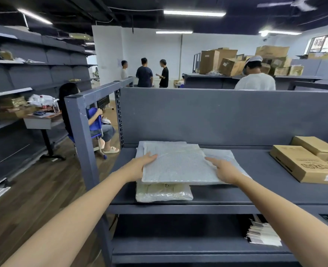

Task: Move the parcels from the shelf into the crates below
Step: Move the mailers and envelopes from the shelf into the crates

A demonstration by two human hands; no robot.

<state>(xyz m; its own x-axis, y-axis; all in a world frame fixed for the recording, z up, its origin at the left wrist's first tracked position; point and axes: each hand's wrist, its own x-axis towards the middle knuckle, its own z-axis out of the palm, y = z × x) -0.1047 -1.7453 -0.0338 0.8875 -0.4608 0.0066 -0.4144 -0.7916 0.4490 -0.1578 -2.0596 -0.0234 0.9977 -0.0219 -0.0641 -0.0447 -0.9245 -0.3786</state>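
Step in hand: taking hold of the top parcel (178,164) of the stack at the left of the shelf (255,191). The left hand (140,164) and right hand (224,170) lay straight fingers on its side edges, thumbs hidden, so a pinch cannot be confirmed. Next it must be lifted and lowered; no crate is in view. Count: at least three wrapped parcels, two cardboard boxes (302,164).
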